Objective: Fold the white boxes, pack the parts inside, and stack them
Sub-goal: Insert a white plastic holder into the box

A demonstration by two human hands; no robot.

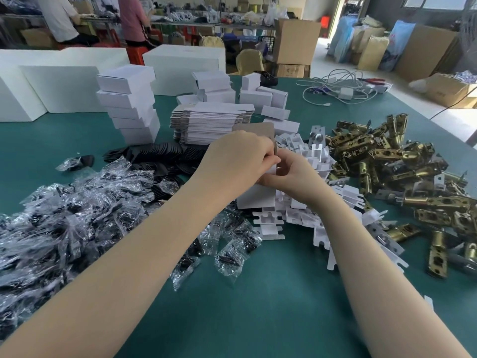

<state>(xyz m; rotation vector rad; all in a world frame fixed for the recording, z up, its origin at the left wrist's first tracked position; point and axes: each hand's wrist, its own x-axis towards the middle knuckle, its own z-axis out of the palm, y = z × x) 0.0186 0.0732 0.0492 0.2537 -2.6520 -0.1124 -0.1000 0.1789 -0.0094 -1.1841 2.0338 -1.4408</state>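
White box (255,195) gripped by left hand (240,161) and right hand (291,174), fingers curled on upper edge; bare green table (271,306) seen below.

Two hands in view – left hand (238,157), right hand (293,174) – sharing one white box (255,196). One tall stack of folded boxes (130,104), about six high. One stack of flat box blanks (211,122). Brass latch bolts (402,161), white card inserts (309,151), black plates (165,153) and bagged screw packs (77,208) – heaps too dense to count.
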